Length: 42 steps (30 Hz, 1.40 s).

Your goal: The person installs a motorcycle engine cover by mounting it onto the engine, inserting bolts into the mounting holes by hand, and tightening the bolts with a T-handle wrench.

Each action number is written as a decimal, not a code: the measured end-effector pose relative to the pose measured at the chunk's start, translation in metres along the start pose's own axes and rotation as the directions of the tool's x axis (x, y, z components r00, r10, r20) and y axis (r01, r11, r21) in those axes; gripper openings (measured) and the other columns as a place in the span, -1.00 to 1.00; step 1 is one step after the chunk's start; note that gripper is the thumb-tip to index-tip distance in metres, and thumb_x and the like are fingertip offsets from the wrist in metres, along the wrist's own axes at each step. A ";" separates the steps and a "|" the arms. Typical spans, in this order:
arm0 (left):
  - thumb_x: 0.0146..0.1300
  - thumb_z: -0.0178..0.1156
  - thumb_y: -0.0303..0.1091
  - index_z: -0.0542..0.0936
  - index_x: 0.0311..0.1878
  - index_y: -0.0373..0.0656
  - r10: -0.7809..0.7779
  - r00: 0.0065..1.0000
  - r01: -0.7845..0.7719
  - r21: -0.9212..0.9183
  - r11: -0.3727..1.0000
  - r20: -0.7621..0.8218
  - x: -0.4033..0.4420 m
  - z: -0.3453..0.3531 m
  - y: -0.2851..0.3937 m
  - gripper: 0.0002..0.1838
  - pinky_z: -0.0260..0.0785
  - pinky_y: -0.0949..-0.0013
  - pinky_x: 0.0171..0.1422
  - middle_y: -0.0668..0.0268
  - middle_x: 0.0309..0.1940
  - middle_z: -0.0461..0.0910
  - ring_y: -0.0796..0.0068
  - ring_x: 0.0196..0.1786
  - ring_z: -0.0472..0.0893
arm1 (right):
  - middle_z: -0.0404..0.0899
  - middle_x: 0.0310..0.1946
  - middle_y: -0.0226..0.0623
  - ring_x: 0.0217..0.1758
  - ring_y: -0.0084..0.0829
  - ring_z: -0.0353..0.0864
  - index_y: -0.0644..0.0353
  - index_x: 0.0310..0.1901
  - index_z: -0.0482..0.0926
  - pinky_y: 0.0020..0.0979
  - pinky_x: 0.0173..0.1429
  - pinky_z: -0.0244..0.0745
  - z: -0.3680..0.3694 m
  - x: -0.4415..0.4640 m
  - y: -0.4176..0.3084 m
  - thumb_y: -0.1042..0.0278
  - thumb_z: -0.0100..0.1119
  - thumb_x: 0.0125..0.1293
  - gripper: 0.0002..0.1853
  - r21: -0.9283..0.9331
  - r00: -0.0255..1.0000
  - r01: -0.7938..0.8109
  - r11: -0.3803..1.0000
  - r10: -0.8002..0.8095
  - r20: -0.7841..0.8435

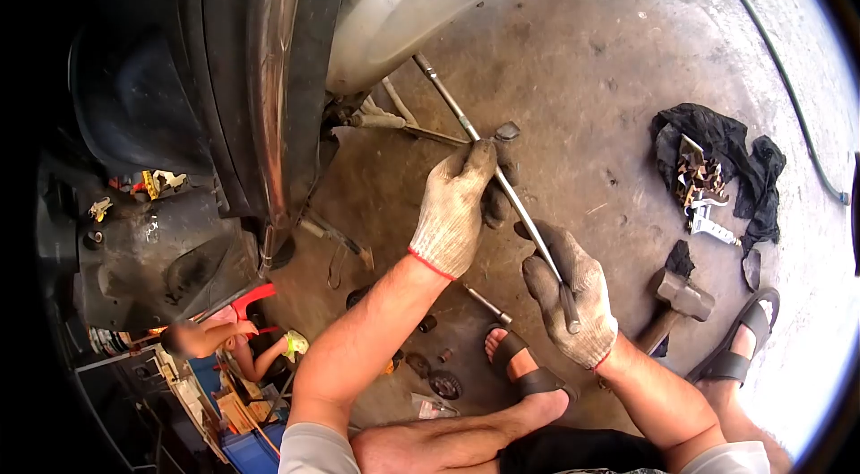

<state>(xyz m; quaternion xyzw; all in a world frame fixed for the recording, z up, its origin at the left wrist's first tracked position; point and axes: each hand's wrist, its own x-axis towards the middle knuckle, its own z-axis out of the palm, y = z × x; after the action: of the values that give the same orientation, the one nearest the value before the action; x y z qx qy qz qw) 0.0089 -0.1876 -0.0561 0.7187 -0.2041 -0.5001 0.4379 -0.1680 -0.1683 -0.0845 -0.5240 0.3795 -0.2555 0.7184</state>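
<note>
While the left hand [461, 196] clasps a metal rod [457, 112], the right hand [578, 295] loosely grips its end

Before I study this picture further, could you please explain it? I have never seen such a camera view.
There is only one picture, taken by a camera worn on a person's head, looking forward and down. No robot appears: the working hands are the person's own, in pale gloves with dark palms. The left hand grips a long metal rod partway along. The rod's lower end lies across the right hand; how firmly, I cannot tell. On the floor to the right are a hammer and a black cloth with small metal pieces on it. A pale vehicle panel is above the left hand.
</note>
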 end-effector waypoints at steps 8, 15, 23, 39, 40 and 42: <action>0.51 0.16 -0.02 0.59 -0.14 -0.21 0.015 1.000 -0.015 -0.065 0.998 -0.005 0.003 0.005 0.000 -0.63 0.23 0.55 -0.50 0.40 -0.45 0.55 0.66 -0.56 0.44 | 0.56 -0.21 -0.06 -0.20 -0.15 0.61 0.23 0.16 0.55 -0.22 -0.10 0.51 -0.016 -0.004 0.001 0.48 0.25 0.23 -0.58 -0.468 0.922 0.301 0.831 -0.379 -0.081; 0.46 0.16 0.06 0.61 -0.10 -0.20 -0.042 0.996 0.041 0.017 0.999 0.074 -0.004 0.003 -0.007 -0.57 0.25 0.58 -0.48 0.40 -0.40 0.60 0.70 -0.55 0.46 | 0.58 -0.43 -0.14 -0.48 -0.17 0.57 0.22 0.04 0.60 -0.21 -0.33 0.50 -0.017 -0.028 0.019 0.29 0.18 0.41 -0.74 0.020 0.996 -0.088 0.996 0.089 -0.006; 0.55 0.04 -0.04 0.62 -0.21 -0.14 -0.177 0.956 0.176 0.026 0.984 0.233 -0.032 0.015 -0.026 -0.63 0.27 0.57 -0.47 0.42 -0.39 0.65 0.72 -0.53 0.47 | 0.64 -0.47 -0.21 -0.46 -0.46 0.63 0.40 0.40 0.34 -0.48 -0.31 0.58 -0.046 -0.036 0.000 -0.03 0.09 0.51 -0.33 0.817 0.983 -0.043 0.576 -0.120 0.136; 0.56 0.05 -0.01 0.59 -0.16 -0.17 -0.113 0.978 0.124 -0.053 0.991 0.175 -0.021 0.020 -0.016 -0.61 0.31 0.59 -0.46 0.37 -0.40 0.64 0.71 -0.51 0.48 | 0.70 -0.35 -0.05 -0.32 -0.35 0.76 0.41 0.09 0.58 -0.32 -0.24 0.63 -0.025 -0.040 -0.004 0.64 0.10 0.30 -0.67 0.118 0.891 0.258 0.959 -0.284 0.354; 0.56 0.05 -0.01 0.59 -0.16 -0.17 -0.115 0.979 0.125 -0.053 0.991 0.171 -0.023 0.020 -0.015 -0.61 0.31 0.59 -0.46 0.37 -0.40 0.64 0.71 -0.51 0.48 | 0.66 -0.36 -0.07 -0.38 -0.23 0.70 0.45 0.21 0.51 -0.33 -0.32 0.59 -0.024 -0.050 0.010 0.58 0.17 0.28 -0.56 0.131 0.910 0.378 0.916 -0.394 0.126; 0.56 0.05 -0.01 0.60 -0.16 -0.17 -0.173 0.979 0.177 -0.033 0.984 0.105 -0.025 0.022 -0.009 -0.61 0.31 0.58 -0.46 0.37 -0.41 0.64 0.71 -0.51 0.48 | 0.58 -0.46 -0.24 -0.54 -0.43 0.54 0.49 0.35 0.35 -0.40 -0.44 0.50 -0.037 -0.039 -0.006 0.56 0.06 0.35 -0.48 -0.021 0.978 0.147 0.989 -0.149 -0.143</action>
<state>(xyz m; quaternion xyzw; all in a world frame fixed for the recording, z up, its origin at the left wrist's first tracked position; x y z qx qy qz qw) -0.0223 -0.1737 -0.0525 0.6981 -0.1516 -0.5767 0.3965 -0.2207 -0.1613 -0.0745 -0.5346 0.3918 -0.3436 0.6653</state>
